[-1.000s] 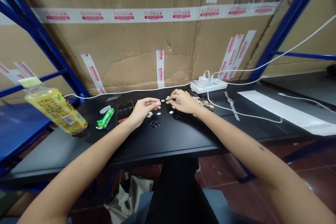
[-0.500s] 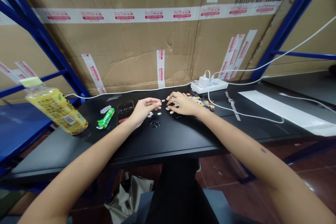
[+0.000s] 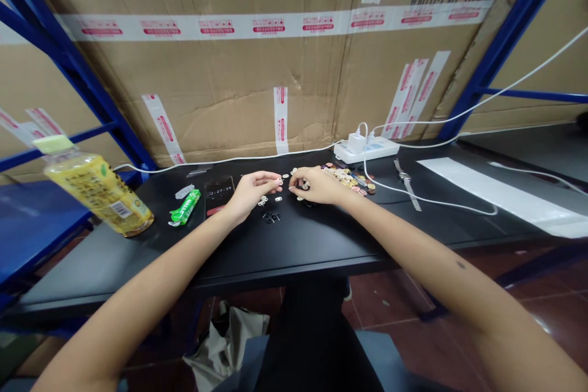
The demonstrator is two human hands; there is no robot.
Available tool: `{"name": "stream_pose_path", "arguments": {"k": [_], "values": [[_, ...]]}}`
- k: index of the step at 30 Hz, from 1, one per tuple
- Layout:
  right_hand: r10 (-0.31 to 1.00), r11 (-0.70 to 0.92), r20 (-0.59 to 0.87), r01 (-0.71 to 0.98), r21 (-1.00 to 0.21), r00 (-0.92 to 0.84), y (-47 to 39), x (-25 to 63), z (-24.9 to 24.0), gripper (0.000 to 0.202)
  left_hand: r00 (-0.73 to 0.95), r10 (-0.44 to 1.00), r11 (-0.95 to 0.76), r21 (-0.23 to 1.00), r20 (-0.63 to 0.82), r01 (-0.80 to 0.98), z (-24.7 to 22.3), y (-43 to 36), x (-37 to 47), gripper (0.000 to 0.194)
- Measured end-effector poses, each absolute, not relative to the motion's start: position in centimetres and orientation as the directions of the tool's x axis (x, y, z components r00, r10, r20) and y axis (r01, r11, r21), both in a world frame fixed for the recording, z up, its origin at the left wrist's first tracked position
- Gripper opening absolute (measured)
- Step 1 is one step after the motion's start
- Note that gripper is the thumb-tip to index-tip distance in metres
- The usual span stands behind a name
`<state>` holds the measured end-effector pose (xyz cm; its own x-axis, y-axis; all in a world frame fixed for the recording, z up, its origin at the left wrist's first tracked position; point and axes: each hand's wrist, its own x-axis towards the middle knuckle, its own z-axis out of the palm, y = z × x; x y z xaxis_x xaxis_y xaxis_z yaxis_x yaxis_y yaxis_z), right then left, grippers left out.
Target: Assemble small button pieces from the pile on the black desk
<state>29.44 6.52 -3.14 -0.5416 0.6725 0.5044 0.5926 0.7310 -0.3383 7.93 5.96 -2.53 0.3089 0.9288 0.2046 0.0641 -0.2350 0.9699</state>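
Observation:
My left hand (image 3: 254,192) is closed in a pinch on a small white piece with holes (image 3: 280,182), raised above the table. Below it lie a few similar white pieces (image 3: 262,201) and several small black parts with thin prongs (image 3: 272,218). My right hand (image 3: 319,185) is curled at the near-left side of a pile of mixed buttons (image 3: 345,176). Its thumb and forefinger close at a spot where a beige button lay, and the button is mostly hidden by the fingers. A pale round button (image 3: 285,176) lies between the hands.
A phone (image 3: 219,192) showing a timer and a green wrapped roll (image 3: 185,207) lie left, beside a yellow drink bottle (image 3: 98,190). A power strip (image 3: 374,148), its white cable (image 3: 427,201) and a wristwatch (image 3: 406,180) are right. Cardboard (image 3: 220,79) stands behind the black table (image 3: 294,251).
My right hand's fingers have drawn together from a spread reach, and the beige button under them is covered from view. My left hand stays nearly still with its white piece.

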Motion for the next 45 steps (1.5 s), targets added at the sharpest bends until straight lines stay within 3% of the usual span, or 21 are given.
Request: {"name": "stream_pose_path", "arguments": {"k": [3,6,14,45], "values": [[0.705,0.707,0.558,0.5,-0.5,-0.438,6.9,29.1,-3.3,0.018,0.315,0.927,-0.233,0.971,0.204,0.06,-2.6,6.0,7.9,0.038],[0.73,0.682,0.571,0.467,-0.564,-0.376,6.9,28.9,-3.1,0.022,0.314,0.927,-0.235,0.97,0.204,0.062,-2.6,6.0,8.0,0.038],[0.823,0.512,0.408,0.204,-0.834,-0.397,6.3,28.6,-2.6,0.029,0.332,0.921,-0.244,0.967,0.206,0.075,-2.6,6.0,7.9,0.038],[0.863,0.371,0.33,0.038,-0.928,-0.382,5.6,28.6,-2.0,0.041,0.353,0.882,-0.365,0.927,0.313,0.089,-2.1,5.6,7.9,0.035]]}}
